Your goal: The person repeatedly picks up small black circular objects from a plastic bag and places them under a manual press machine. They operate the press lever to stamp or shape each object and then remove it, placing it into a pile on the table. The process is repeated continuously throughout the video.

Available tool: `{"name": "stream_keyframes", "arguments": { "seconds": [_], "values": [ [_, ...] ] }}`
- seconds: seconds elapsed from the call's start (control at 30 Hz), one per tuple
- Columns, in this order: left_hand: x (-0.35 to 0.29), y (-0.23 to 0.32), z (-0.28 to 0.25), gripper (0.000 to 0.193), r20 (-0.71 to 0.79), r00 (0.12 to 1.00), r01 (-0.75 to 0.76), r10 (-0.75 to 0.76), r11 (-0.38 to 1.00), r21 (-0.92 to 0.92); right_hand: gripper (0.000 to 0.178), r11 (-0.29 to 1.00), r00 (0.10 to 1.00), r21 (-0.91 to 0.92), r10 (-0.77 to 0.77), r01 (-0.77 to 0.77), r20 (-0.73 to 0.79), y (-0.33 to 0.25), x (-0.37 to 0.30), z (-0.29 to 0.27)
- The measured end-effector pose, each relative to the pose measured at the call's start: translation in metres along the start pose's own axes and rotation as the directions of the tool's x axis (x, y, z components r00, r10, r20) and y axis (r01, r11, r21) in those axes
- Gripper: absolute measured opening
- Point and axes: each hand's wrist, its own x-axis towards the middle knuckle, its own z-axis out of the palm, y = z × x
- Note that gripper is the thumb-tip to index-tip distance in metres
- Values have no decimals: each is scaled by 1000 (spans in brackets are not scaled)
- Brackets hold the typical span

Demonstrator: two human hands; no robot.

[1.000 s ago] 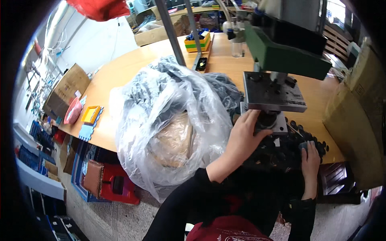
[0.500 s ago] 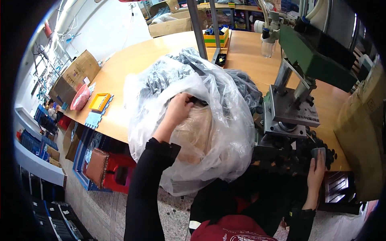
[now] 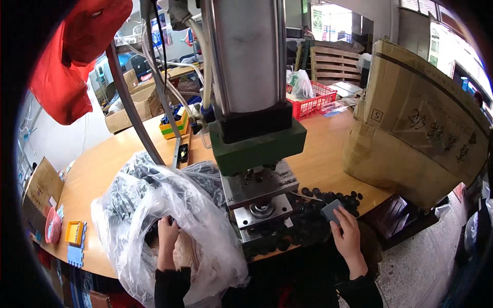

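My left hand (image 3: 168, 240) reaches into the mouth of a large clear plastic bag (image 3: 120, 226) on the table's near edge. Its fingers are closed, with something dark at their tips that is too small to name. Brown cardboard or paper shows inside the bag. My right hand (image 3: 347, 237) grips a flat grey block (image 3: 332, 210) between thumb and fingers. The block is over a spread of small round black parts (image 3: 313, 233). Between my hands stands a press with a green head (image 3: 259, 146) above a steel die (image 3: 262, 210).
A tall cardboard box (image 3: 405, 133) leans at the right. Behind the press sits a red plastic crate (image 3: 318, 100). An orange tray (image 3: 75, 232) and a pink basket (image 3: 53, 226) lie at the far left. A red bag (image 3: 72, 56) hangs at upper left.
The view has swung to the right, bringing the press to the middle. My left hand is still in the plastic bag; my right hand, with the grey block, is now over the black parts.
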Motion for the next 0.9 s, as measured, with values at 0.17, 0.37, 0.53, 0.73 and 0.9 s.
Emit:
{"name": "stream_keyframes", "arguments": {
  "seconds": [0.17, 0.37, 0.53, 0.73, 0.9],
  "values": [
    [-96, 59, -68, 29, 401, 875, 443, -272, 783, -436, 32, 982, 999, 180, -52, 53, -8, -29, 7, 4],
    [-154, 88, -76, 29, 413, 901, 433, -132, 234, -870, 36, 925, 968, 303, -250, 231, 26, -84, 39, 7],
    [-186, 82, -68, 29, 299, 944, 320, -138, 167, -933, 42, 915, 958, 318, -279, 246, 61, -137, 63, 46],
    [-181, 121, -65, 67, 558, 827, 536, 60, 214, -817, 42, 886, 987, 457, -1, -75, 164, -113, 91, 95],
    [-174, 135, -60, 70, 470, 850, 408, 237, 268, -873, 43, 916, 970, 395, -158, 73, 187, -92, 101, 107]
  ]
}}
